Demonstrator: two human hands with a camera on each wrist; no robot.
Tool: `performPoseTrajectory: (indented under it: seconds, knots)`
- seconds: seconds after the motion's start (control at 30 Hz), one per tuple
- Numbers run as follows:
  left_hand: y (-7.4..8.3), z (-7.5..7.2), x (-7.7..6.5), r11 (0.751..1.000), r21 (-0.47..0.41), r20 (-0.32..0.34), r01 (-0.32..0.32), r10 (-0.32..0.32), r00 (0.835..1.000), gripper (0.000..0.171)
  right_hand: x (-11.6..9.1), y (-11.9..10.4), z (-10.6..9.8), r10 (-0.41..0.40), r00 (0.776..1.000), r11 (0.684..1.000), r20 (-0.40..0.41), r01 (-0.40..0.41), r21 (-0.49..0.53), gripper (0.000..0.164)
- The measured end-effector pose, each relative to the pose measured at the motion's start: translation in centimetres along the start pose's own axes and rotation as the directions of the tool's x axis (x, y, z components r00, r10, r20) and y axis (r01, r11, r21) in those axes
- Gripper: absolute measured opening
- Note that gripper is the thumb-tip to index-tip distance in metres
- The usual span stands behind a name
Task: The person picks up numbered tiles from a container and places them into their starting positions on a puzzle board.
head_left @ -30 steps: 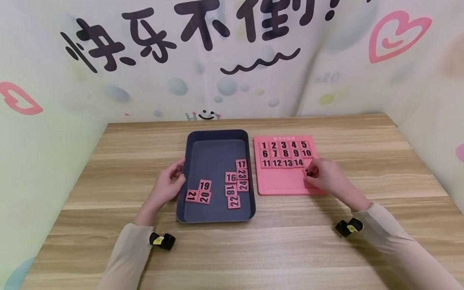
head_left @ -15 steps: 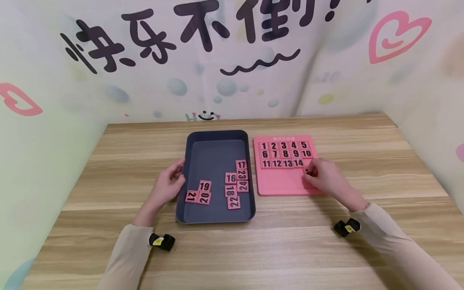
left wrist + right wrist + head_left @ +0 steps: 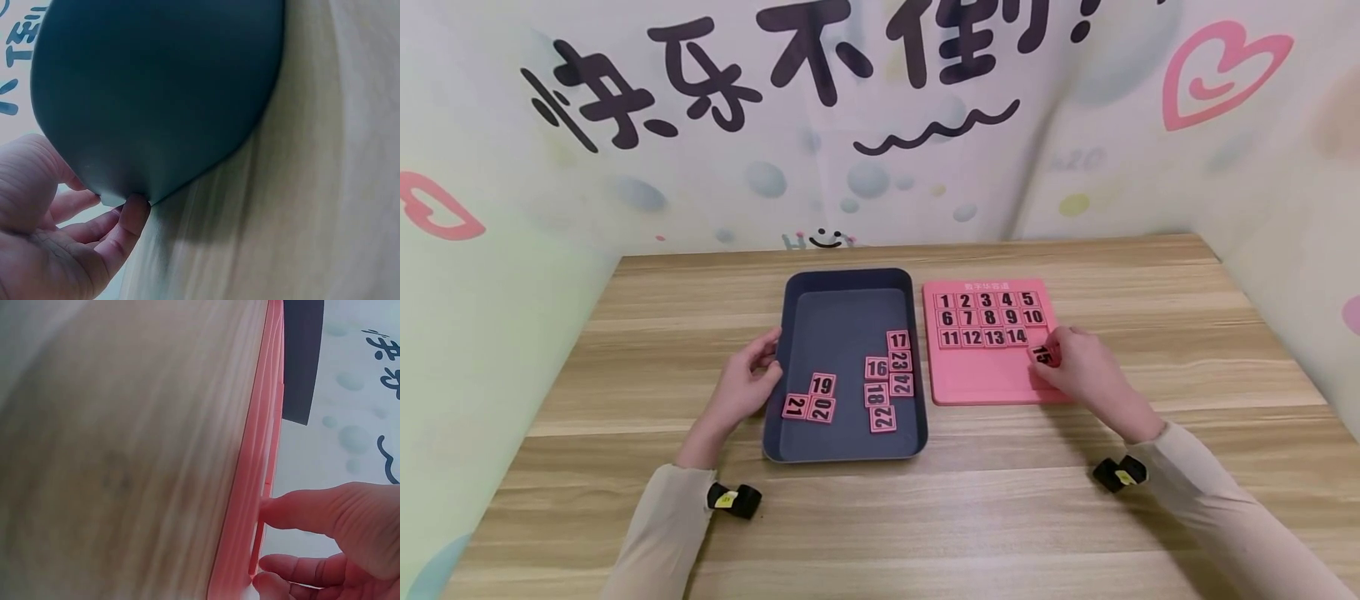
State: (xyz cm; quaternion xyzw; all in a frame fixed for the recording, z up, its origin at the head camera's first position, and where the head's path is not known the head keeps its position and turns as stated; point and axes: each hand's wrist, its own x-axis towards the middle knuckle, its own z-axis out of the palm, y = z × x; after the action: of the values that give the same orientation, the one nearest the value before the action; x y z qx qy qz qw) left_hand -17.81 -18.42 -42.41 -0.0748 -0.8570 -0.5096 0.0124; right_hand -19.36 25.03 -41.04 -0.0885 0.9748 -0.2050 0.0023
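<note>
On the pink number-puzzle board [image 3: 977, 379], my right hand [image 3: 1090, 375] pinches a pink number tile [image 3: 1042, 356] marked 15. The tile sits turned at the right end of the third row, just past the 14 tile [image 3: 1017, 336]. In the right wrist view, thumb and fingers [image 3: 300, 509] meet the board's edge. My left hand [image 3: 747, 379] holds the left wall of a dark blue-grey tray [image 3: 842, 446]; the left wrist view shows its fingers [image 3: 128, 228] at the tray's corner. Inside the tray lie several loose tiles, among them the 16 tile [image 3: 877, 367] and the 19 tile [image 3: 822, 384].
Tray and board stand side by side on a wood-grain table [image 3: 865, 533], a narrow gap between them. Tiles 1 to 14 fill the board's upper rows in order. A patterned backdrop [image 3: 880, 183] rises behind the table. Each wrist wears a small black camera [image 3: 735, 500].
The tile in my right hand has tilted and turned slightly, so its 15 now shows. My left hand and the tray stay where they were.
</note>
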Motion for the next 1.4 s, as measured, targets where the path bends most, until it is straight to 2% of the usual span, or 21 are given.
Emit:
performPoseTrajectory:
  seconds: [0.37, 0.5, 0.67, 0.97, 1.03, 1.2, 1.4]
  knots:
    - [-0.1, 0.0, 0.0, 1.0, -0.015, 0.003, 0.004, -0.004, 1.0, 0.05, -0.2, 0.0, 0.3, -0.105, 0.992, 0.994, -0.069, 0.104, -0.017, 0.019]
    - [-0.3, 0.0, 0.0, 1.0, -0.015, 0.001, -0.004, 0.004, 1.0, 0.049, -0.3, 0.2, 0.3, -0.146, 0.987, 0.989, -0.069, 0.147, 0.003, 0.016]
    - [-0.3, 0.0, 0.0, 1.0, -0.01, 0.004, -0.002, 0.002, 1.0, 0.049, -0.2, 0.6, 0.4, -0.179, 0.981, 0.982, -0.073, 0.183, 0.054, 0.021]
    - [-0.4, 0.0, 0.1, 1.0, -0.008, 0.006, -0.002, 0.002, 1.0, 0.05, 0.5, 1.6, 0.3, -0.147, 0.98, 0.976, -0.134, 0.166, 0.14, 0.022]
    - [-0.4, 0.0, 0.0, 1.0, -0.015, 0.004, 0.001, -0.001, 1.0, 0.05, 0.8, 1.8, 0.2, -0.146, 0.983, 0.975, -0.115, 0.162, 0.152, 0.019]
    - [-0.4, -0.1, 0.0, 1.0, -0.02, 0.003, 0.002, -0.002, 1.0, 0.05, 1.8, 2.2, -0.1, -0.089, 0.995, 0.98, -0.036, 0.094, 0.173, 0.012]
    - [-0.3, 0.0, -0.1, 0.999, 0.005, -0.005, -0.04, 0.04, 0.999, 0.049, 2.5, 2.3, -0.5, -0.013, 1.0, 0.979, 0.005, 0.011, 0.205, 0.017]
